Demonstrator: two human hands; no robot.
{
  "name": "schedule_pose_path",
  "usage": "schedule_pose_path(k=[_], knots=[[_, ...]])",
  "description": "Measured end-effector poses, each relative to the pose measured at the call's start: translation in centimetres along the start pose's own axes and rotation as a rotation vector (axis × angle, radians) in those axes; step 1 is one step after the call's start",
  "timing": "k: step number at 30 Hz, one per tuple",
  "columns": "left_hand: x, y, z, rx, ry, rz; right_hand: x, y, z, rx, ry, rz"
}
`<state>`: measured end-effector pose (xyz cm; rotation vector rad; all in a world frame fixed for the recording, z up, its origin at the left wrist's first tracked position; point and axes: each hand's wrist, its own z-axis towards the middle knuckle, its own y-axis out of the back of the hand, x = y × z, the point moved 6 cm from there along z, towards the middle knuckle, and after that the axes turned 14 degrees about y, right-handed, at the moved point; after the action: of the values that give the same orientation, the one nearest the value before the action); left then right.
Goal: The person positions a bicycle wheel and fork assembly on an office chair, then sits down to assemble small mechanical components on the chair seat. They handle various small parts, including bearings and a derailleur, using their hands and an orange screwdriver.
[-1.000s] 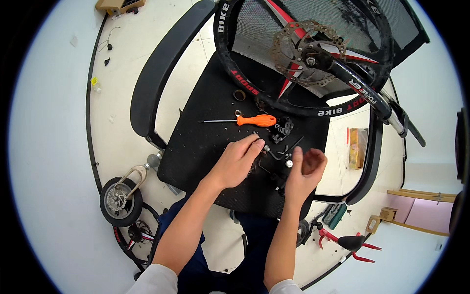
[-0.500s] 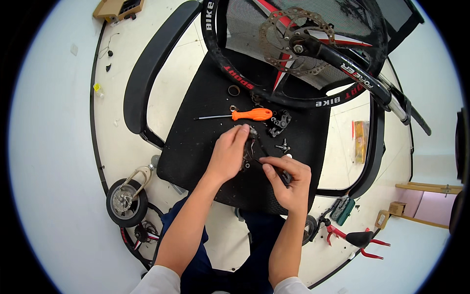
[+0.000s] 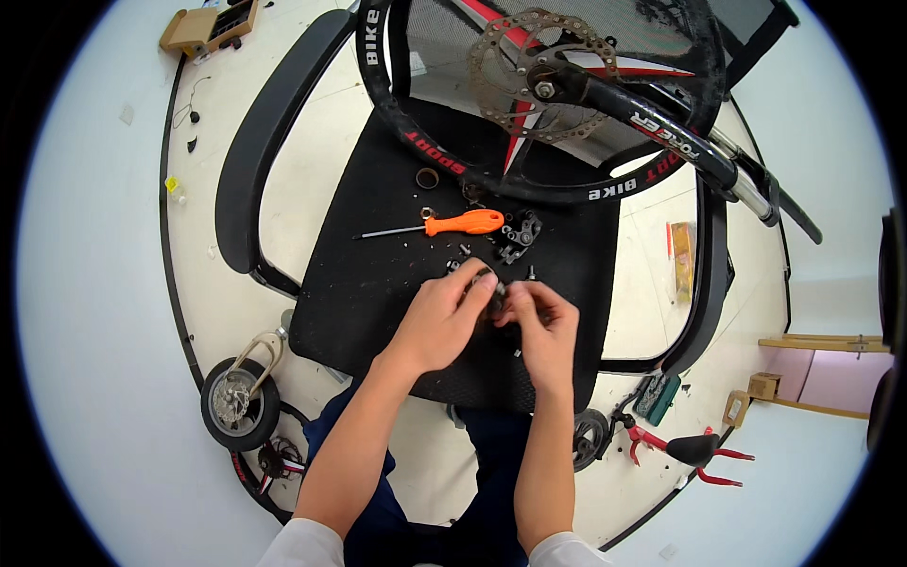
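Observation:
Over the black chair seat (image 3: 350, 302), my left hand (image 3: 430, 321) grips a small dark metal part (image 3: 497, 295), mostly hidden by the fingers. From the right, my right hand (image 3: 546, 331) pinches at the same part's edge, thumb against fingertips; exactly what lies in that pinch is too small to tell. Just beyond the hands lies a screwdriver (image 3: 466, 223) with an orange handle, its shaft to the left. Right of its handle sits a dark grey bracket-like metal piece (image 3: 520, 236). Small screws (image 3: 464, 250) lie close to my left fingers.
A bicycle wheel (image 3: 557, 192) with a disc rotor (image 3: 487, 94) and black fork (image 3: 661, 128) leans across the chair's back. A metal ring (image 3: 427, 179) lies near the tyre. Black armrests (image 3: 255, 170) flank the seat. A small wheel (image 3: 240, 403) stands on the floor at left.
My right hand has moved up and left, closing in on my left hand. The dark part is now mostly covered by the fingers. The whole view has shifted slightly.

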<state>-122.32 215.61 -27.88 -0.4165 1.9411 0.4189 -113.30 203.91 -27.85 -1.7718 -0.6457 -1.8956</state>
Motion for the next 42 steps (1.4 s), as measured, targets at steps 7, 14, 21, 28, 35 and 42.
schedule_pose_path(k=[7,14,21,28,35,42], knots=[[-1.4,0.2,-0.4,-0.037,-0.086,0.158,-0.1,-0.2,0.2,0.024,-0.005,0.024],[-1.6,0.2,-0.1,-0.042,-0.164,0.057,-0.7,0.6,0.2,-0.100,-0.020,0.173],[0.1,-0.8,-0.4,-0.008,-0.046,-0.036,-1.9,1.3,-0.3,-0.176,-0.125,0.394],[0.3,-0.8,0.4,-0.003,-0.001,-0.082,-1.2,2.0,-0.1,-0.187,-0.016,0.318],[-1.8,-0.2,0.5,-0.058,-0.191,-0.008,-1.9,1.3,1.7,-0.067,-0.117,0.387],[-0.7,-1.1,0.1,-0.086,-0.183,0.146,-2.3,2.2,1.5,-0.158,-0.058,0.437]])
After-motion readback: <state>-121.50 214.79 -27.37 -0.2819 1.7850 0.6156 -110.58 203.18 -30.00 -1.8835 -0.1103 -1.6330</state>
